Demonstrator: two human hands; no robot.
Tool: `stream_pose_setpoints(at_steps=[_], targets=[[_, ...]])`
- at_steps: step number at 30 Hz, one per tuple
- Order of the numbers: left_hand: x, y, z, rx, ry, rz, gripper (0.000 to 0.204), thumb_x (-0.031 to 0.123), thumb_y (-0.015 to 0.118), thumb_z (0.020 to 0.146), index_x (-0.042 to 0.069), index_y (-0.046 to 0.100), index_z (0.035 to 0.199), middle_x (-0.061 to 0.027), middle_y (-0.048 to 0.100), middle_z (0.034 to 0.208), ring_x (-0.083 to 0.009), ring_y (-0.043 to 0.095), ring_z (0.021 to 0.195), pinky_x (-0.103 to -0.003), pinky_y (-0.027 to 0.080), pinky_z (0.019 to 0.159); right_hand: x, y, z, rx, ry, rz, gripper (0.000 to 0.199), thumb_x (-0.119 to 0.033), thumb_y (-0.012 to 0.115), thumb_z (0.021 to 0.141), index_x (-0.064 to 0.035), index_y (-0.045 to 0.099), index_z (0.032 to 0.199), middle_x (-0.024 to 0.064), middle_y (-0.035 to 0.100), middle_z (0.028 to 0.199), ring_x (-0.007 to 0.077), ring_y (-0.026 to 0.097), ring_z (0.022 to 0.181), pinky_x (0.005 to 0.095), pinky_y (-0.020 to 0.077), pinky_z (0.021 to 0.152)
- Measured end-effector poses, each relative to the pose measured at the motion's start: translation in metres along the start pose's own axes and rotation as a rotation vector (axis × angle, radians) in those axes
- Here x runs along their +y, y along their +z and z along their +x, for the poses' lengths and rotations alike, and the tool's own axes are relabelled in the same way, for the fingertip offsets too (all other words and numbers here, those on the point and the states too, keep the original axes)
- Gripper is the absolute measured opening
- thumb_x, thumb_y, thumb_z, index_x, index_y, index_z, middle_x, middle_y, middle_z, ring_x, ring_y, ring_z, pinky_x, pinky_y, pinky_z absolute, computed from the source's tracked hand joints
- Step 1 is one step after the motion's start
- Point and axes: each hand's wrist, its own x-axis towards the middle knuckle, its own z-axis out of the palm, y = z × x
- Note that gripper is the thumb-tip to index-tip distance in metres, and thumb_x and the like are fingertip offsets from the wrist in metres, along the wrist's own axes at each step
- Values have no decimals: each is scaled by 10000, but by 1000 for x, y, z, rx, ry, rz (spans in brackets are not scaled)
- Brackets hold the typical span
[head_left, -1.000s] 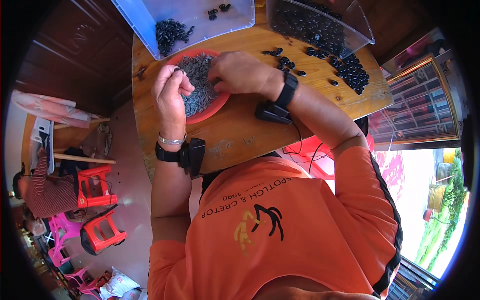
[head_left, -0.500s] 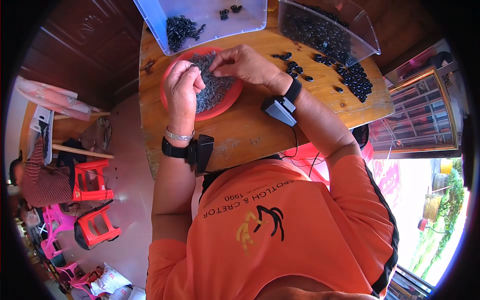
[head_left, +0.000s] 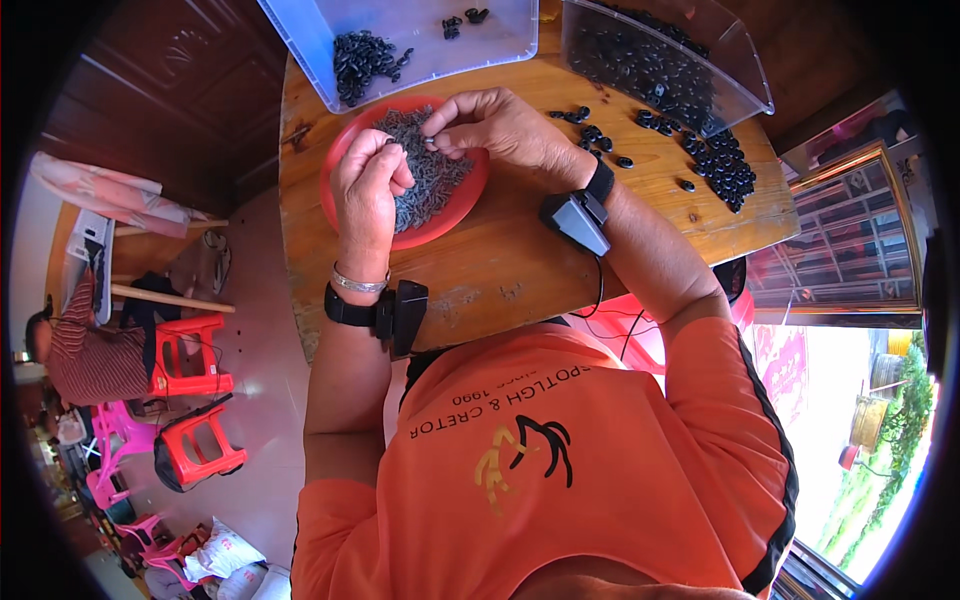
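A red round bowl [head_left: 462, 212] holds a heap of small grey screws [head_left: 437, 180]. Over its left side my left hand [head_left: 370, 172] is closed in a pinch, with a small black piece [head_left: 389, 142] just showing at the fingertips. My right hand [head_left: 490, 128] comes in from the right above the heap. Its thumb and forefinger pinch a small grey piece [head_left: 430, 141] that looks like one of the screws. The two hands' fingertips are close together but apart.
Beyond the bowl stands a clear bin [head_left: 470, 70] with black parts. Another clear bin [head_left: 670, 85], fuller of black parts, stands at the far right. Loose black parts [head_left: 722, 165] lie on the wooden table [head_left: 530, 270]. Red stools [head_left: 205, 440] and a seated person [head_left: 95, 360] are at left.
My right thumb and forefinger now show a small grey piece between them, with the fingertips a little clear of the heap. My left hand has barely moved.
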Motion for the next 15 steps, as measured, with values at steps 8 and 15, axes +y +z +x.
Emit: stream_pose_setpoints(at_steps=[8,15], targets=[[2,4,-2,2,-10,2,141,130,493,860,43,528,755,7,509,608,-49,459,548,-187,351,502,1,0,1,8,-21,-52,188,14,666,786,-11,661,971,34,659,918,93,604,861,223,481,823],[3,3,-2,0,-3,-4,136,120,497,854,34,528,753,1,513,617,-51,468,558,-185,355,509,13,4,3,89,-145,-299,194,-20,693,762,-24,665,953,39,658,905,121,610,853,245,490,799]])
